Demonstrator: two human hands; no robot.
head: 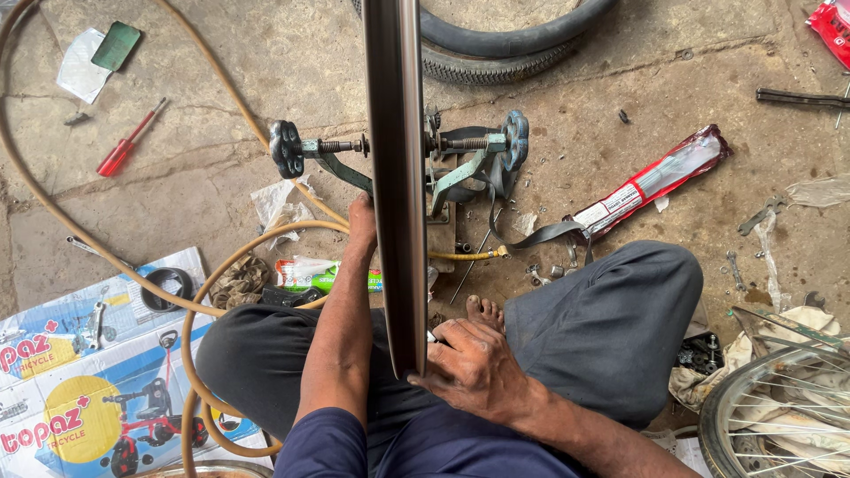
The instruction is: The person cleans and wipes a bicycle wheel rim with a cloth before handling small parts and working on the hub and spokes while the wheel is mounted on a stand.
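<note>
View from above of a person sitting cross-legged on a concrete floor (620, 80), working at a bicycle wheel rim (396, 177) that is standing edge-on to the camera and running vertically through the middle of the frame. The rim is sitting between the two arms of a green truing stand (460, 173), whose dark round knobs are projecting to either side. The left hand (361, 221) is reaching forward and resting against the left side of the rim, fingers closed along it; how firmly it is gripping cannot be told. The right hand (474, 363) is lying at the near end of the rim, just beside its right face, fingers curled narrow around something small that is hidden from view. A bare foot (483, 312) is showing between the hand and the stand. A tan hose (190, 305) is looping across the floor to the left, passing over a printed cardboard box (80, 381). A red screwdriver (128, 140) is lying well apart at upper left, a black tyre (505, 49) is lying beyond the stand, a red packet (651, 181) is lying to the right, and a spoked wheel (779, 416) is entering at the lower right corner.
</note>
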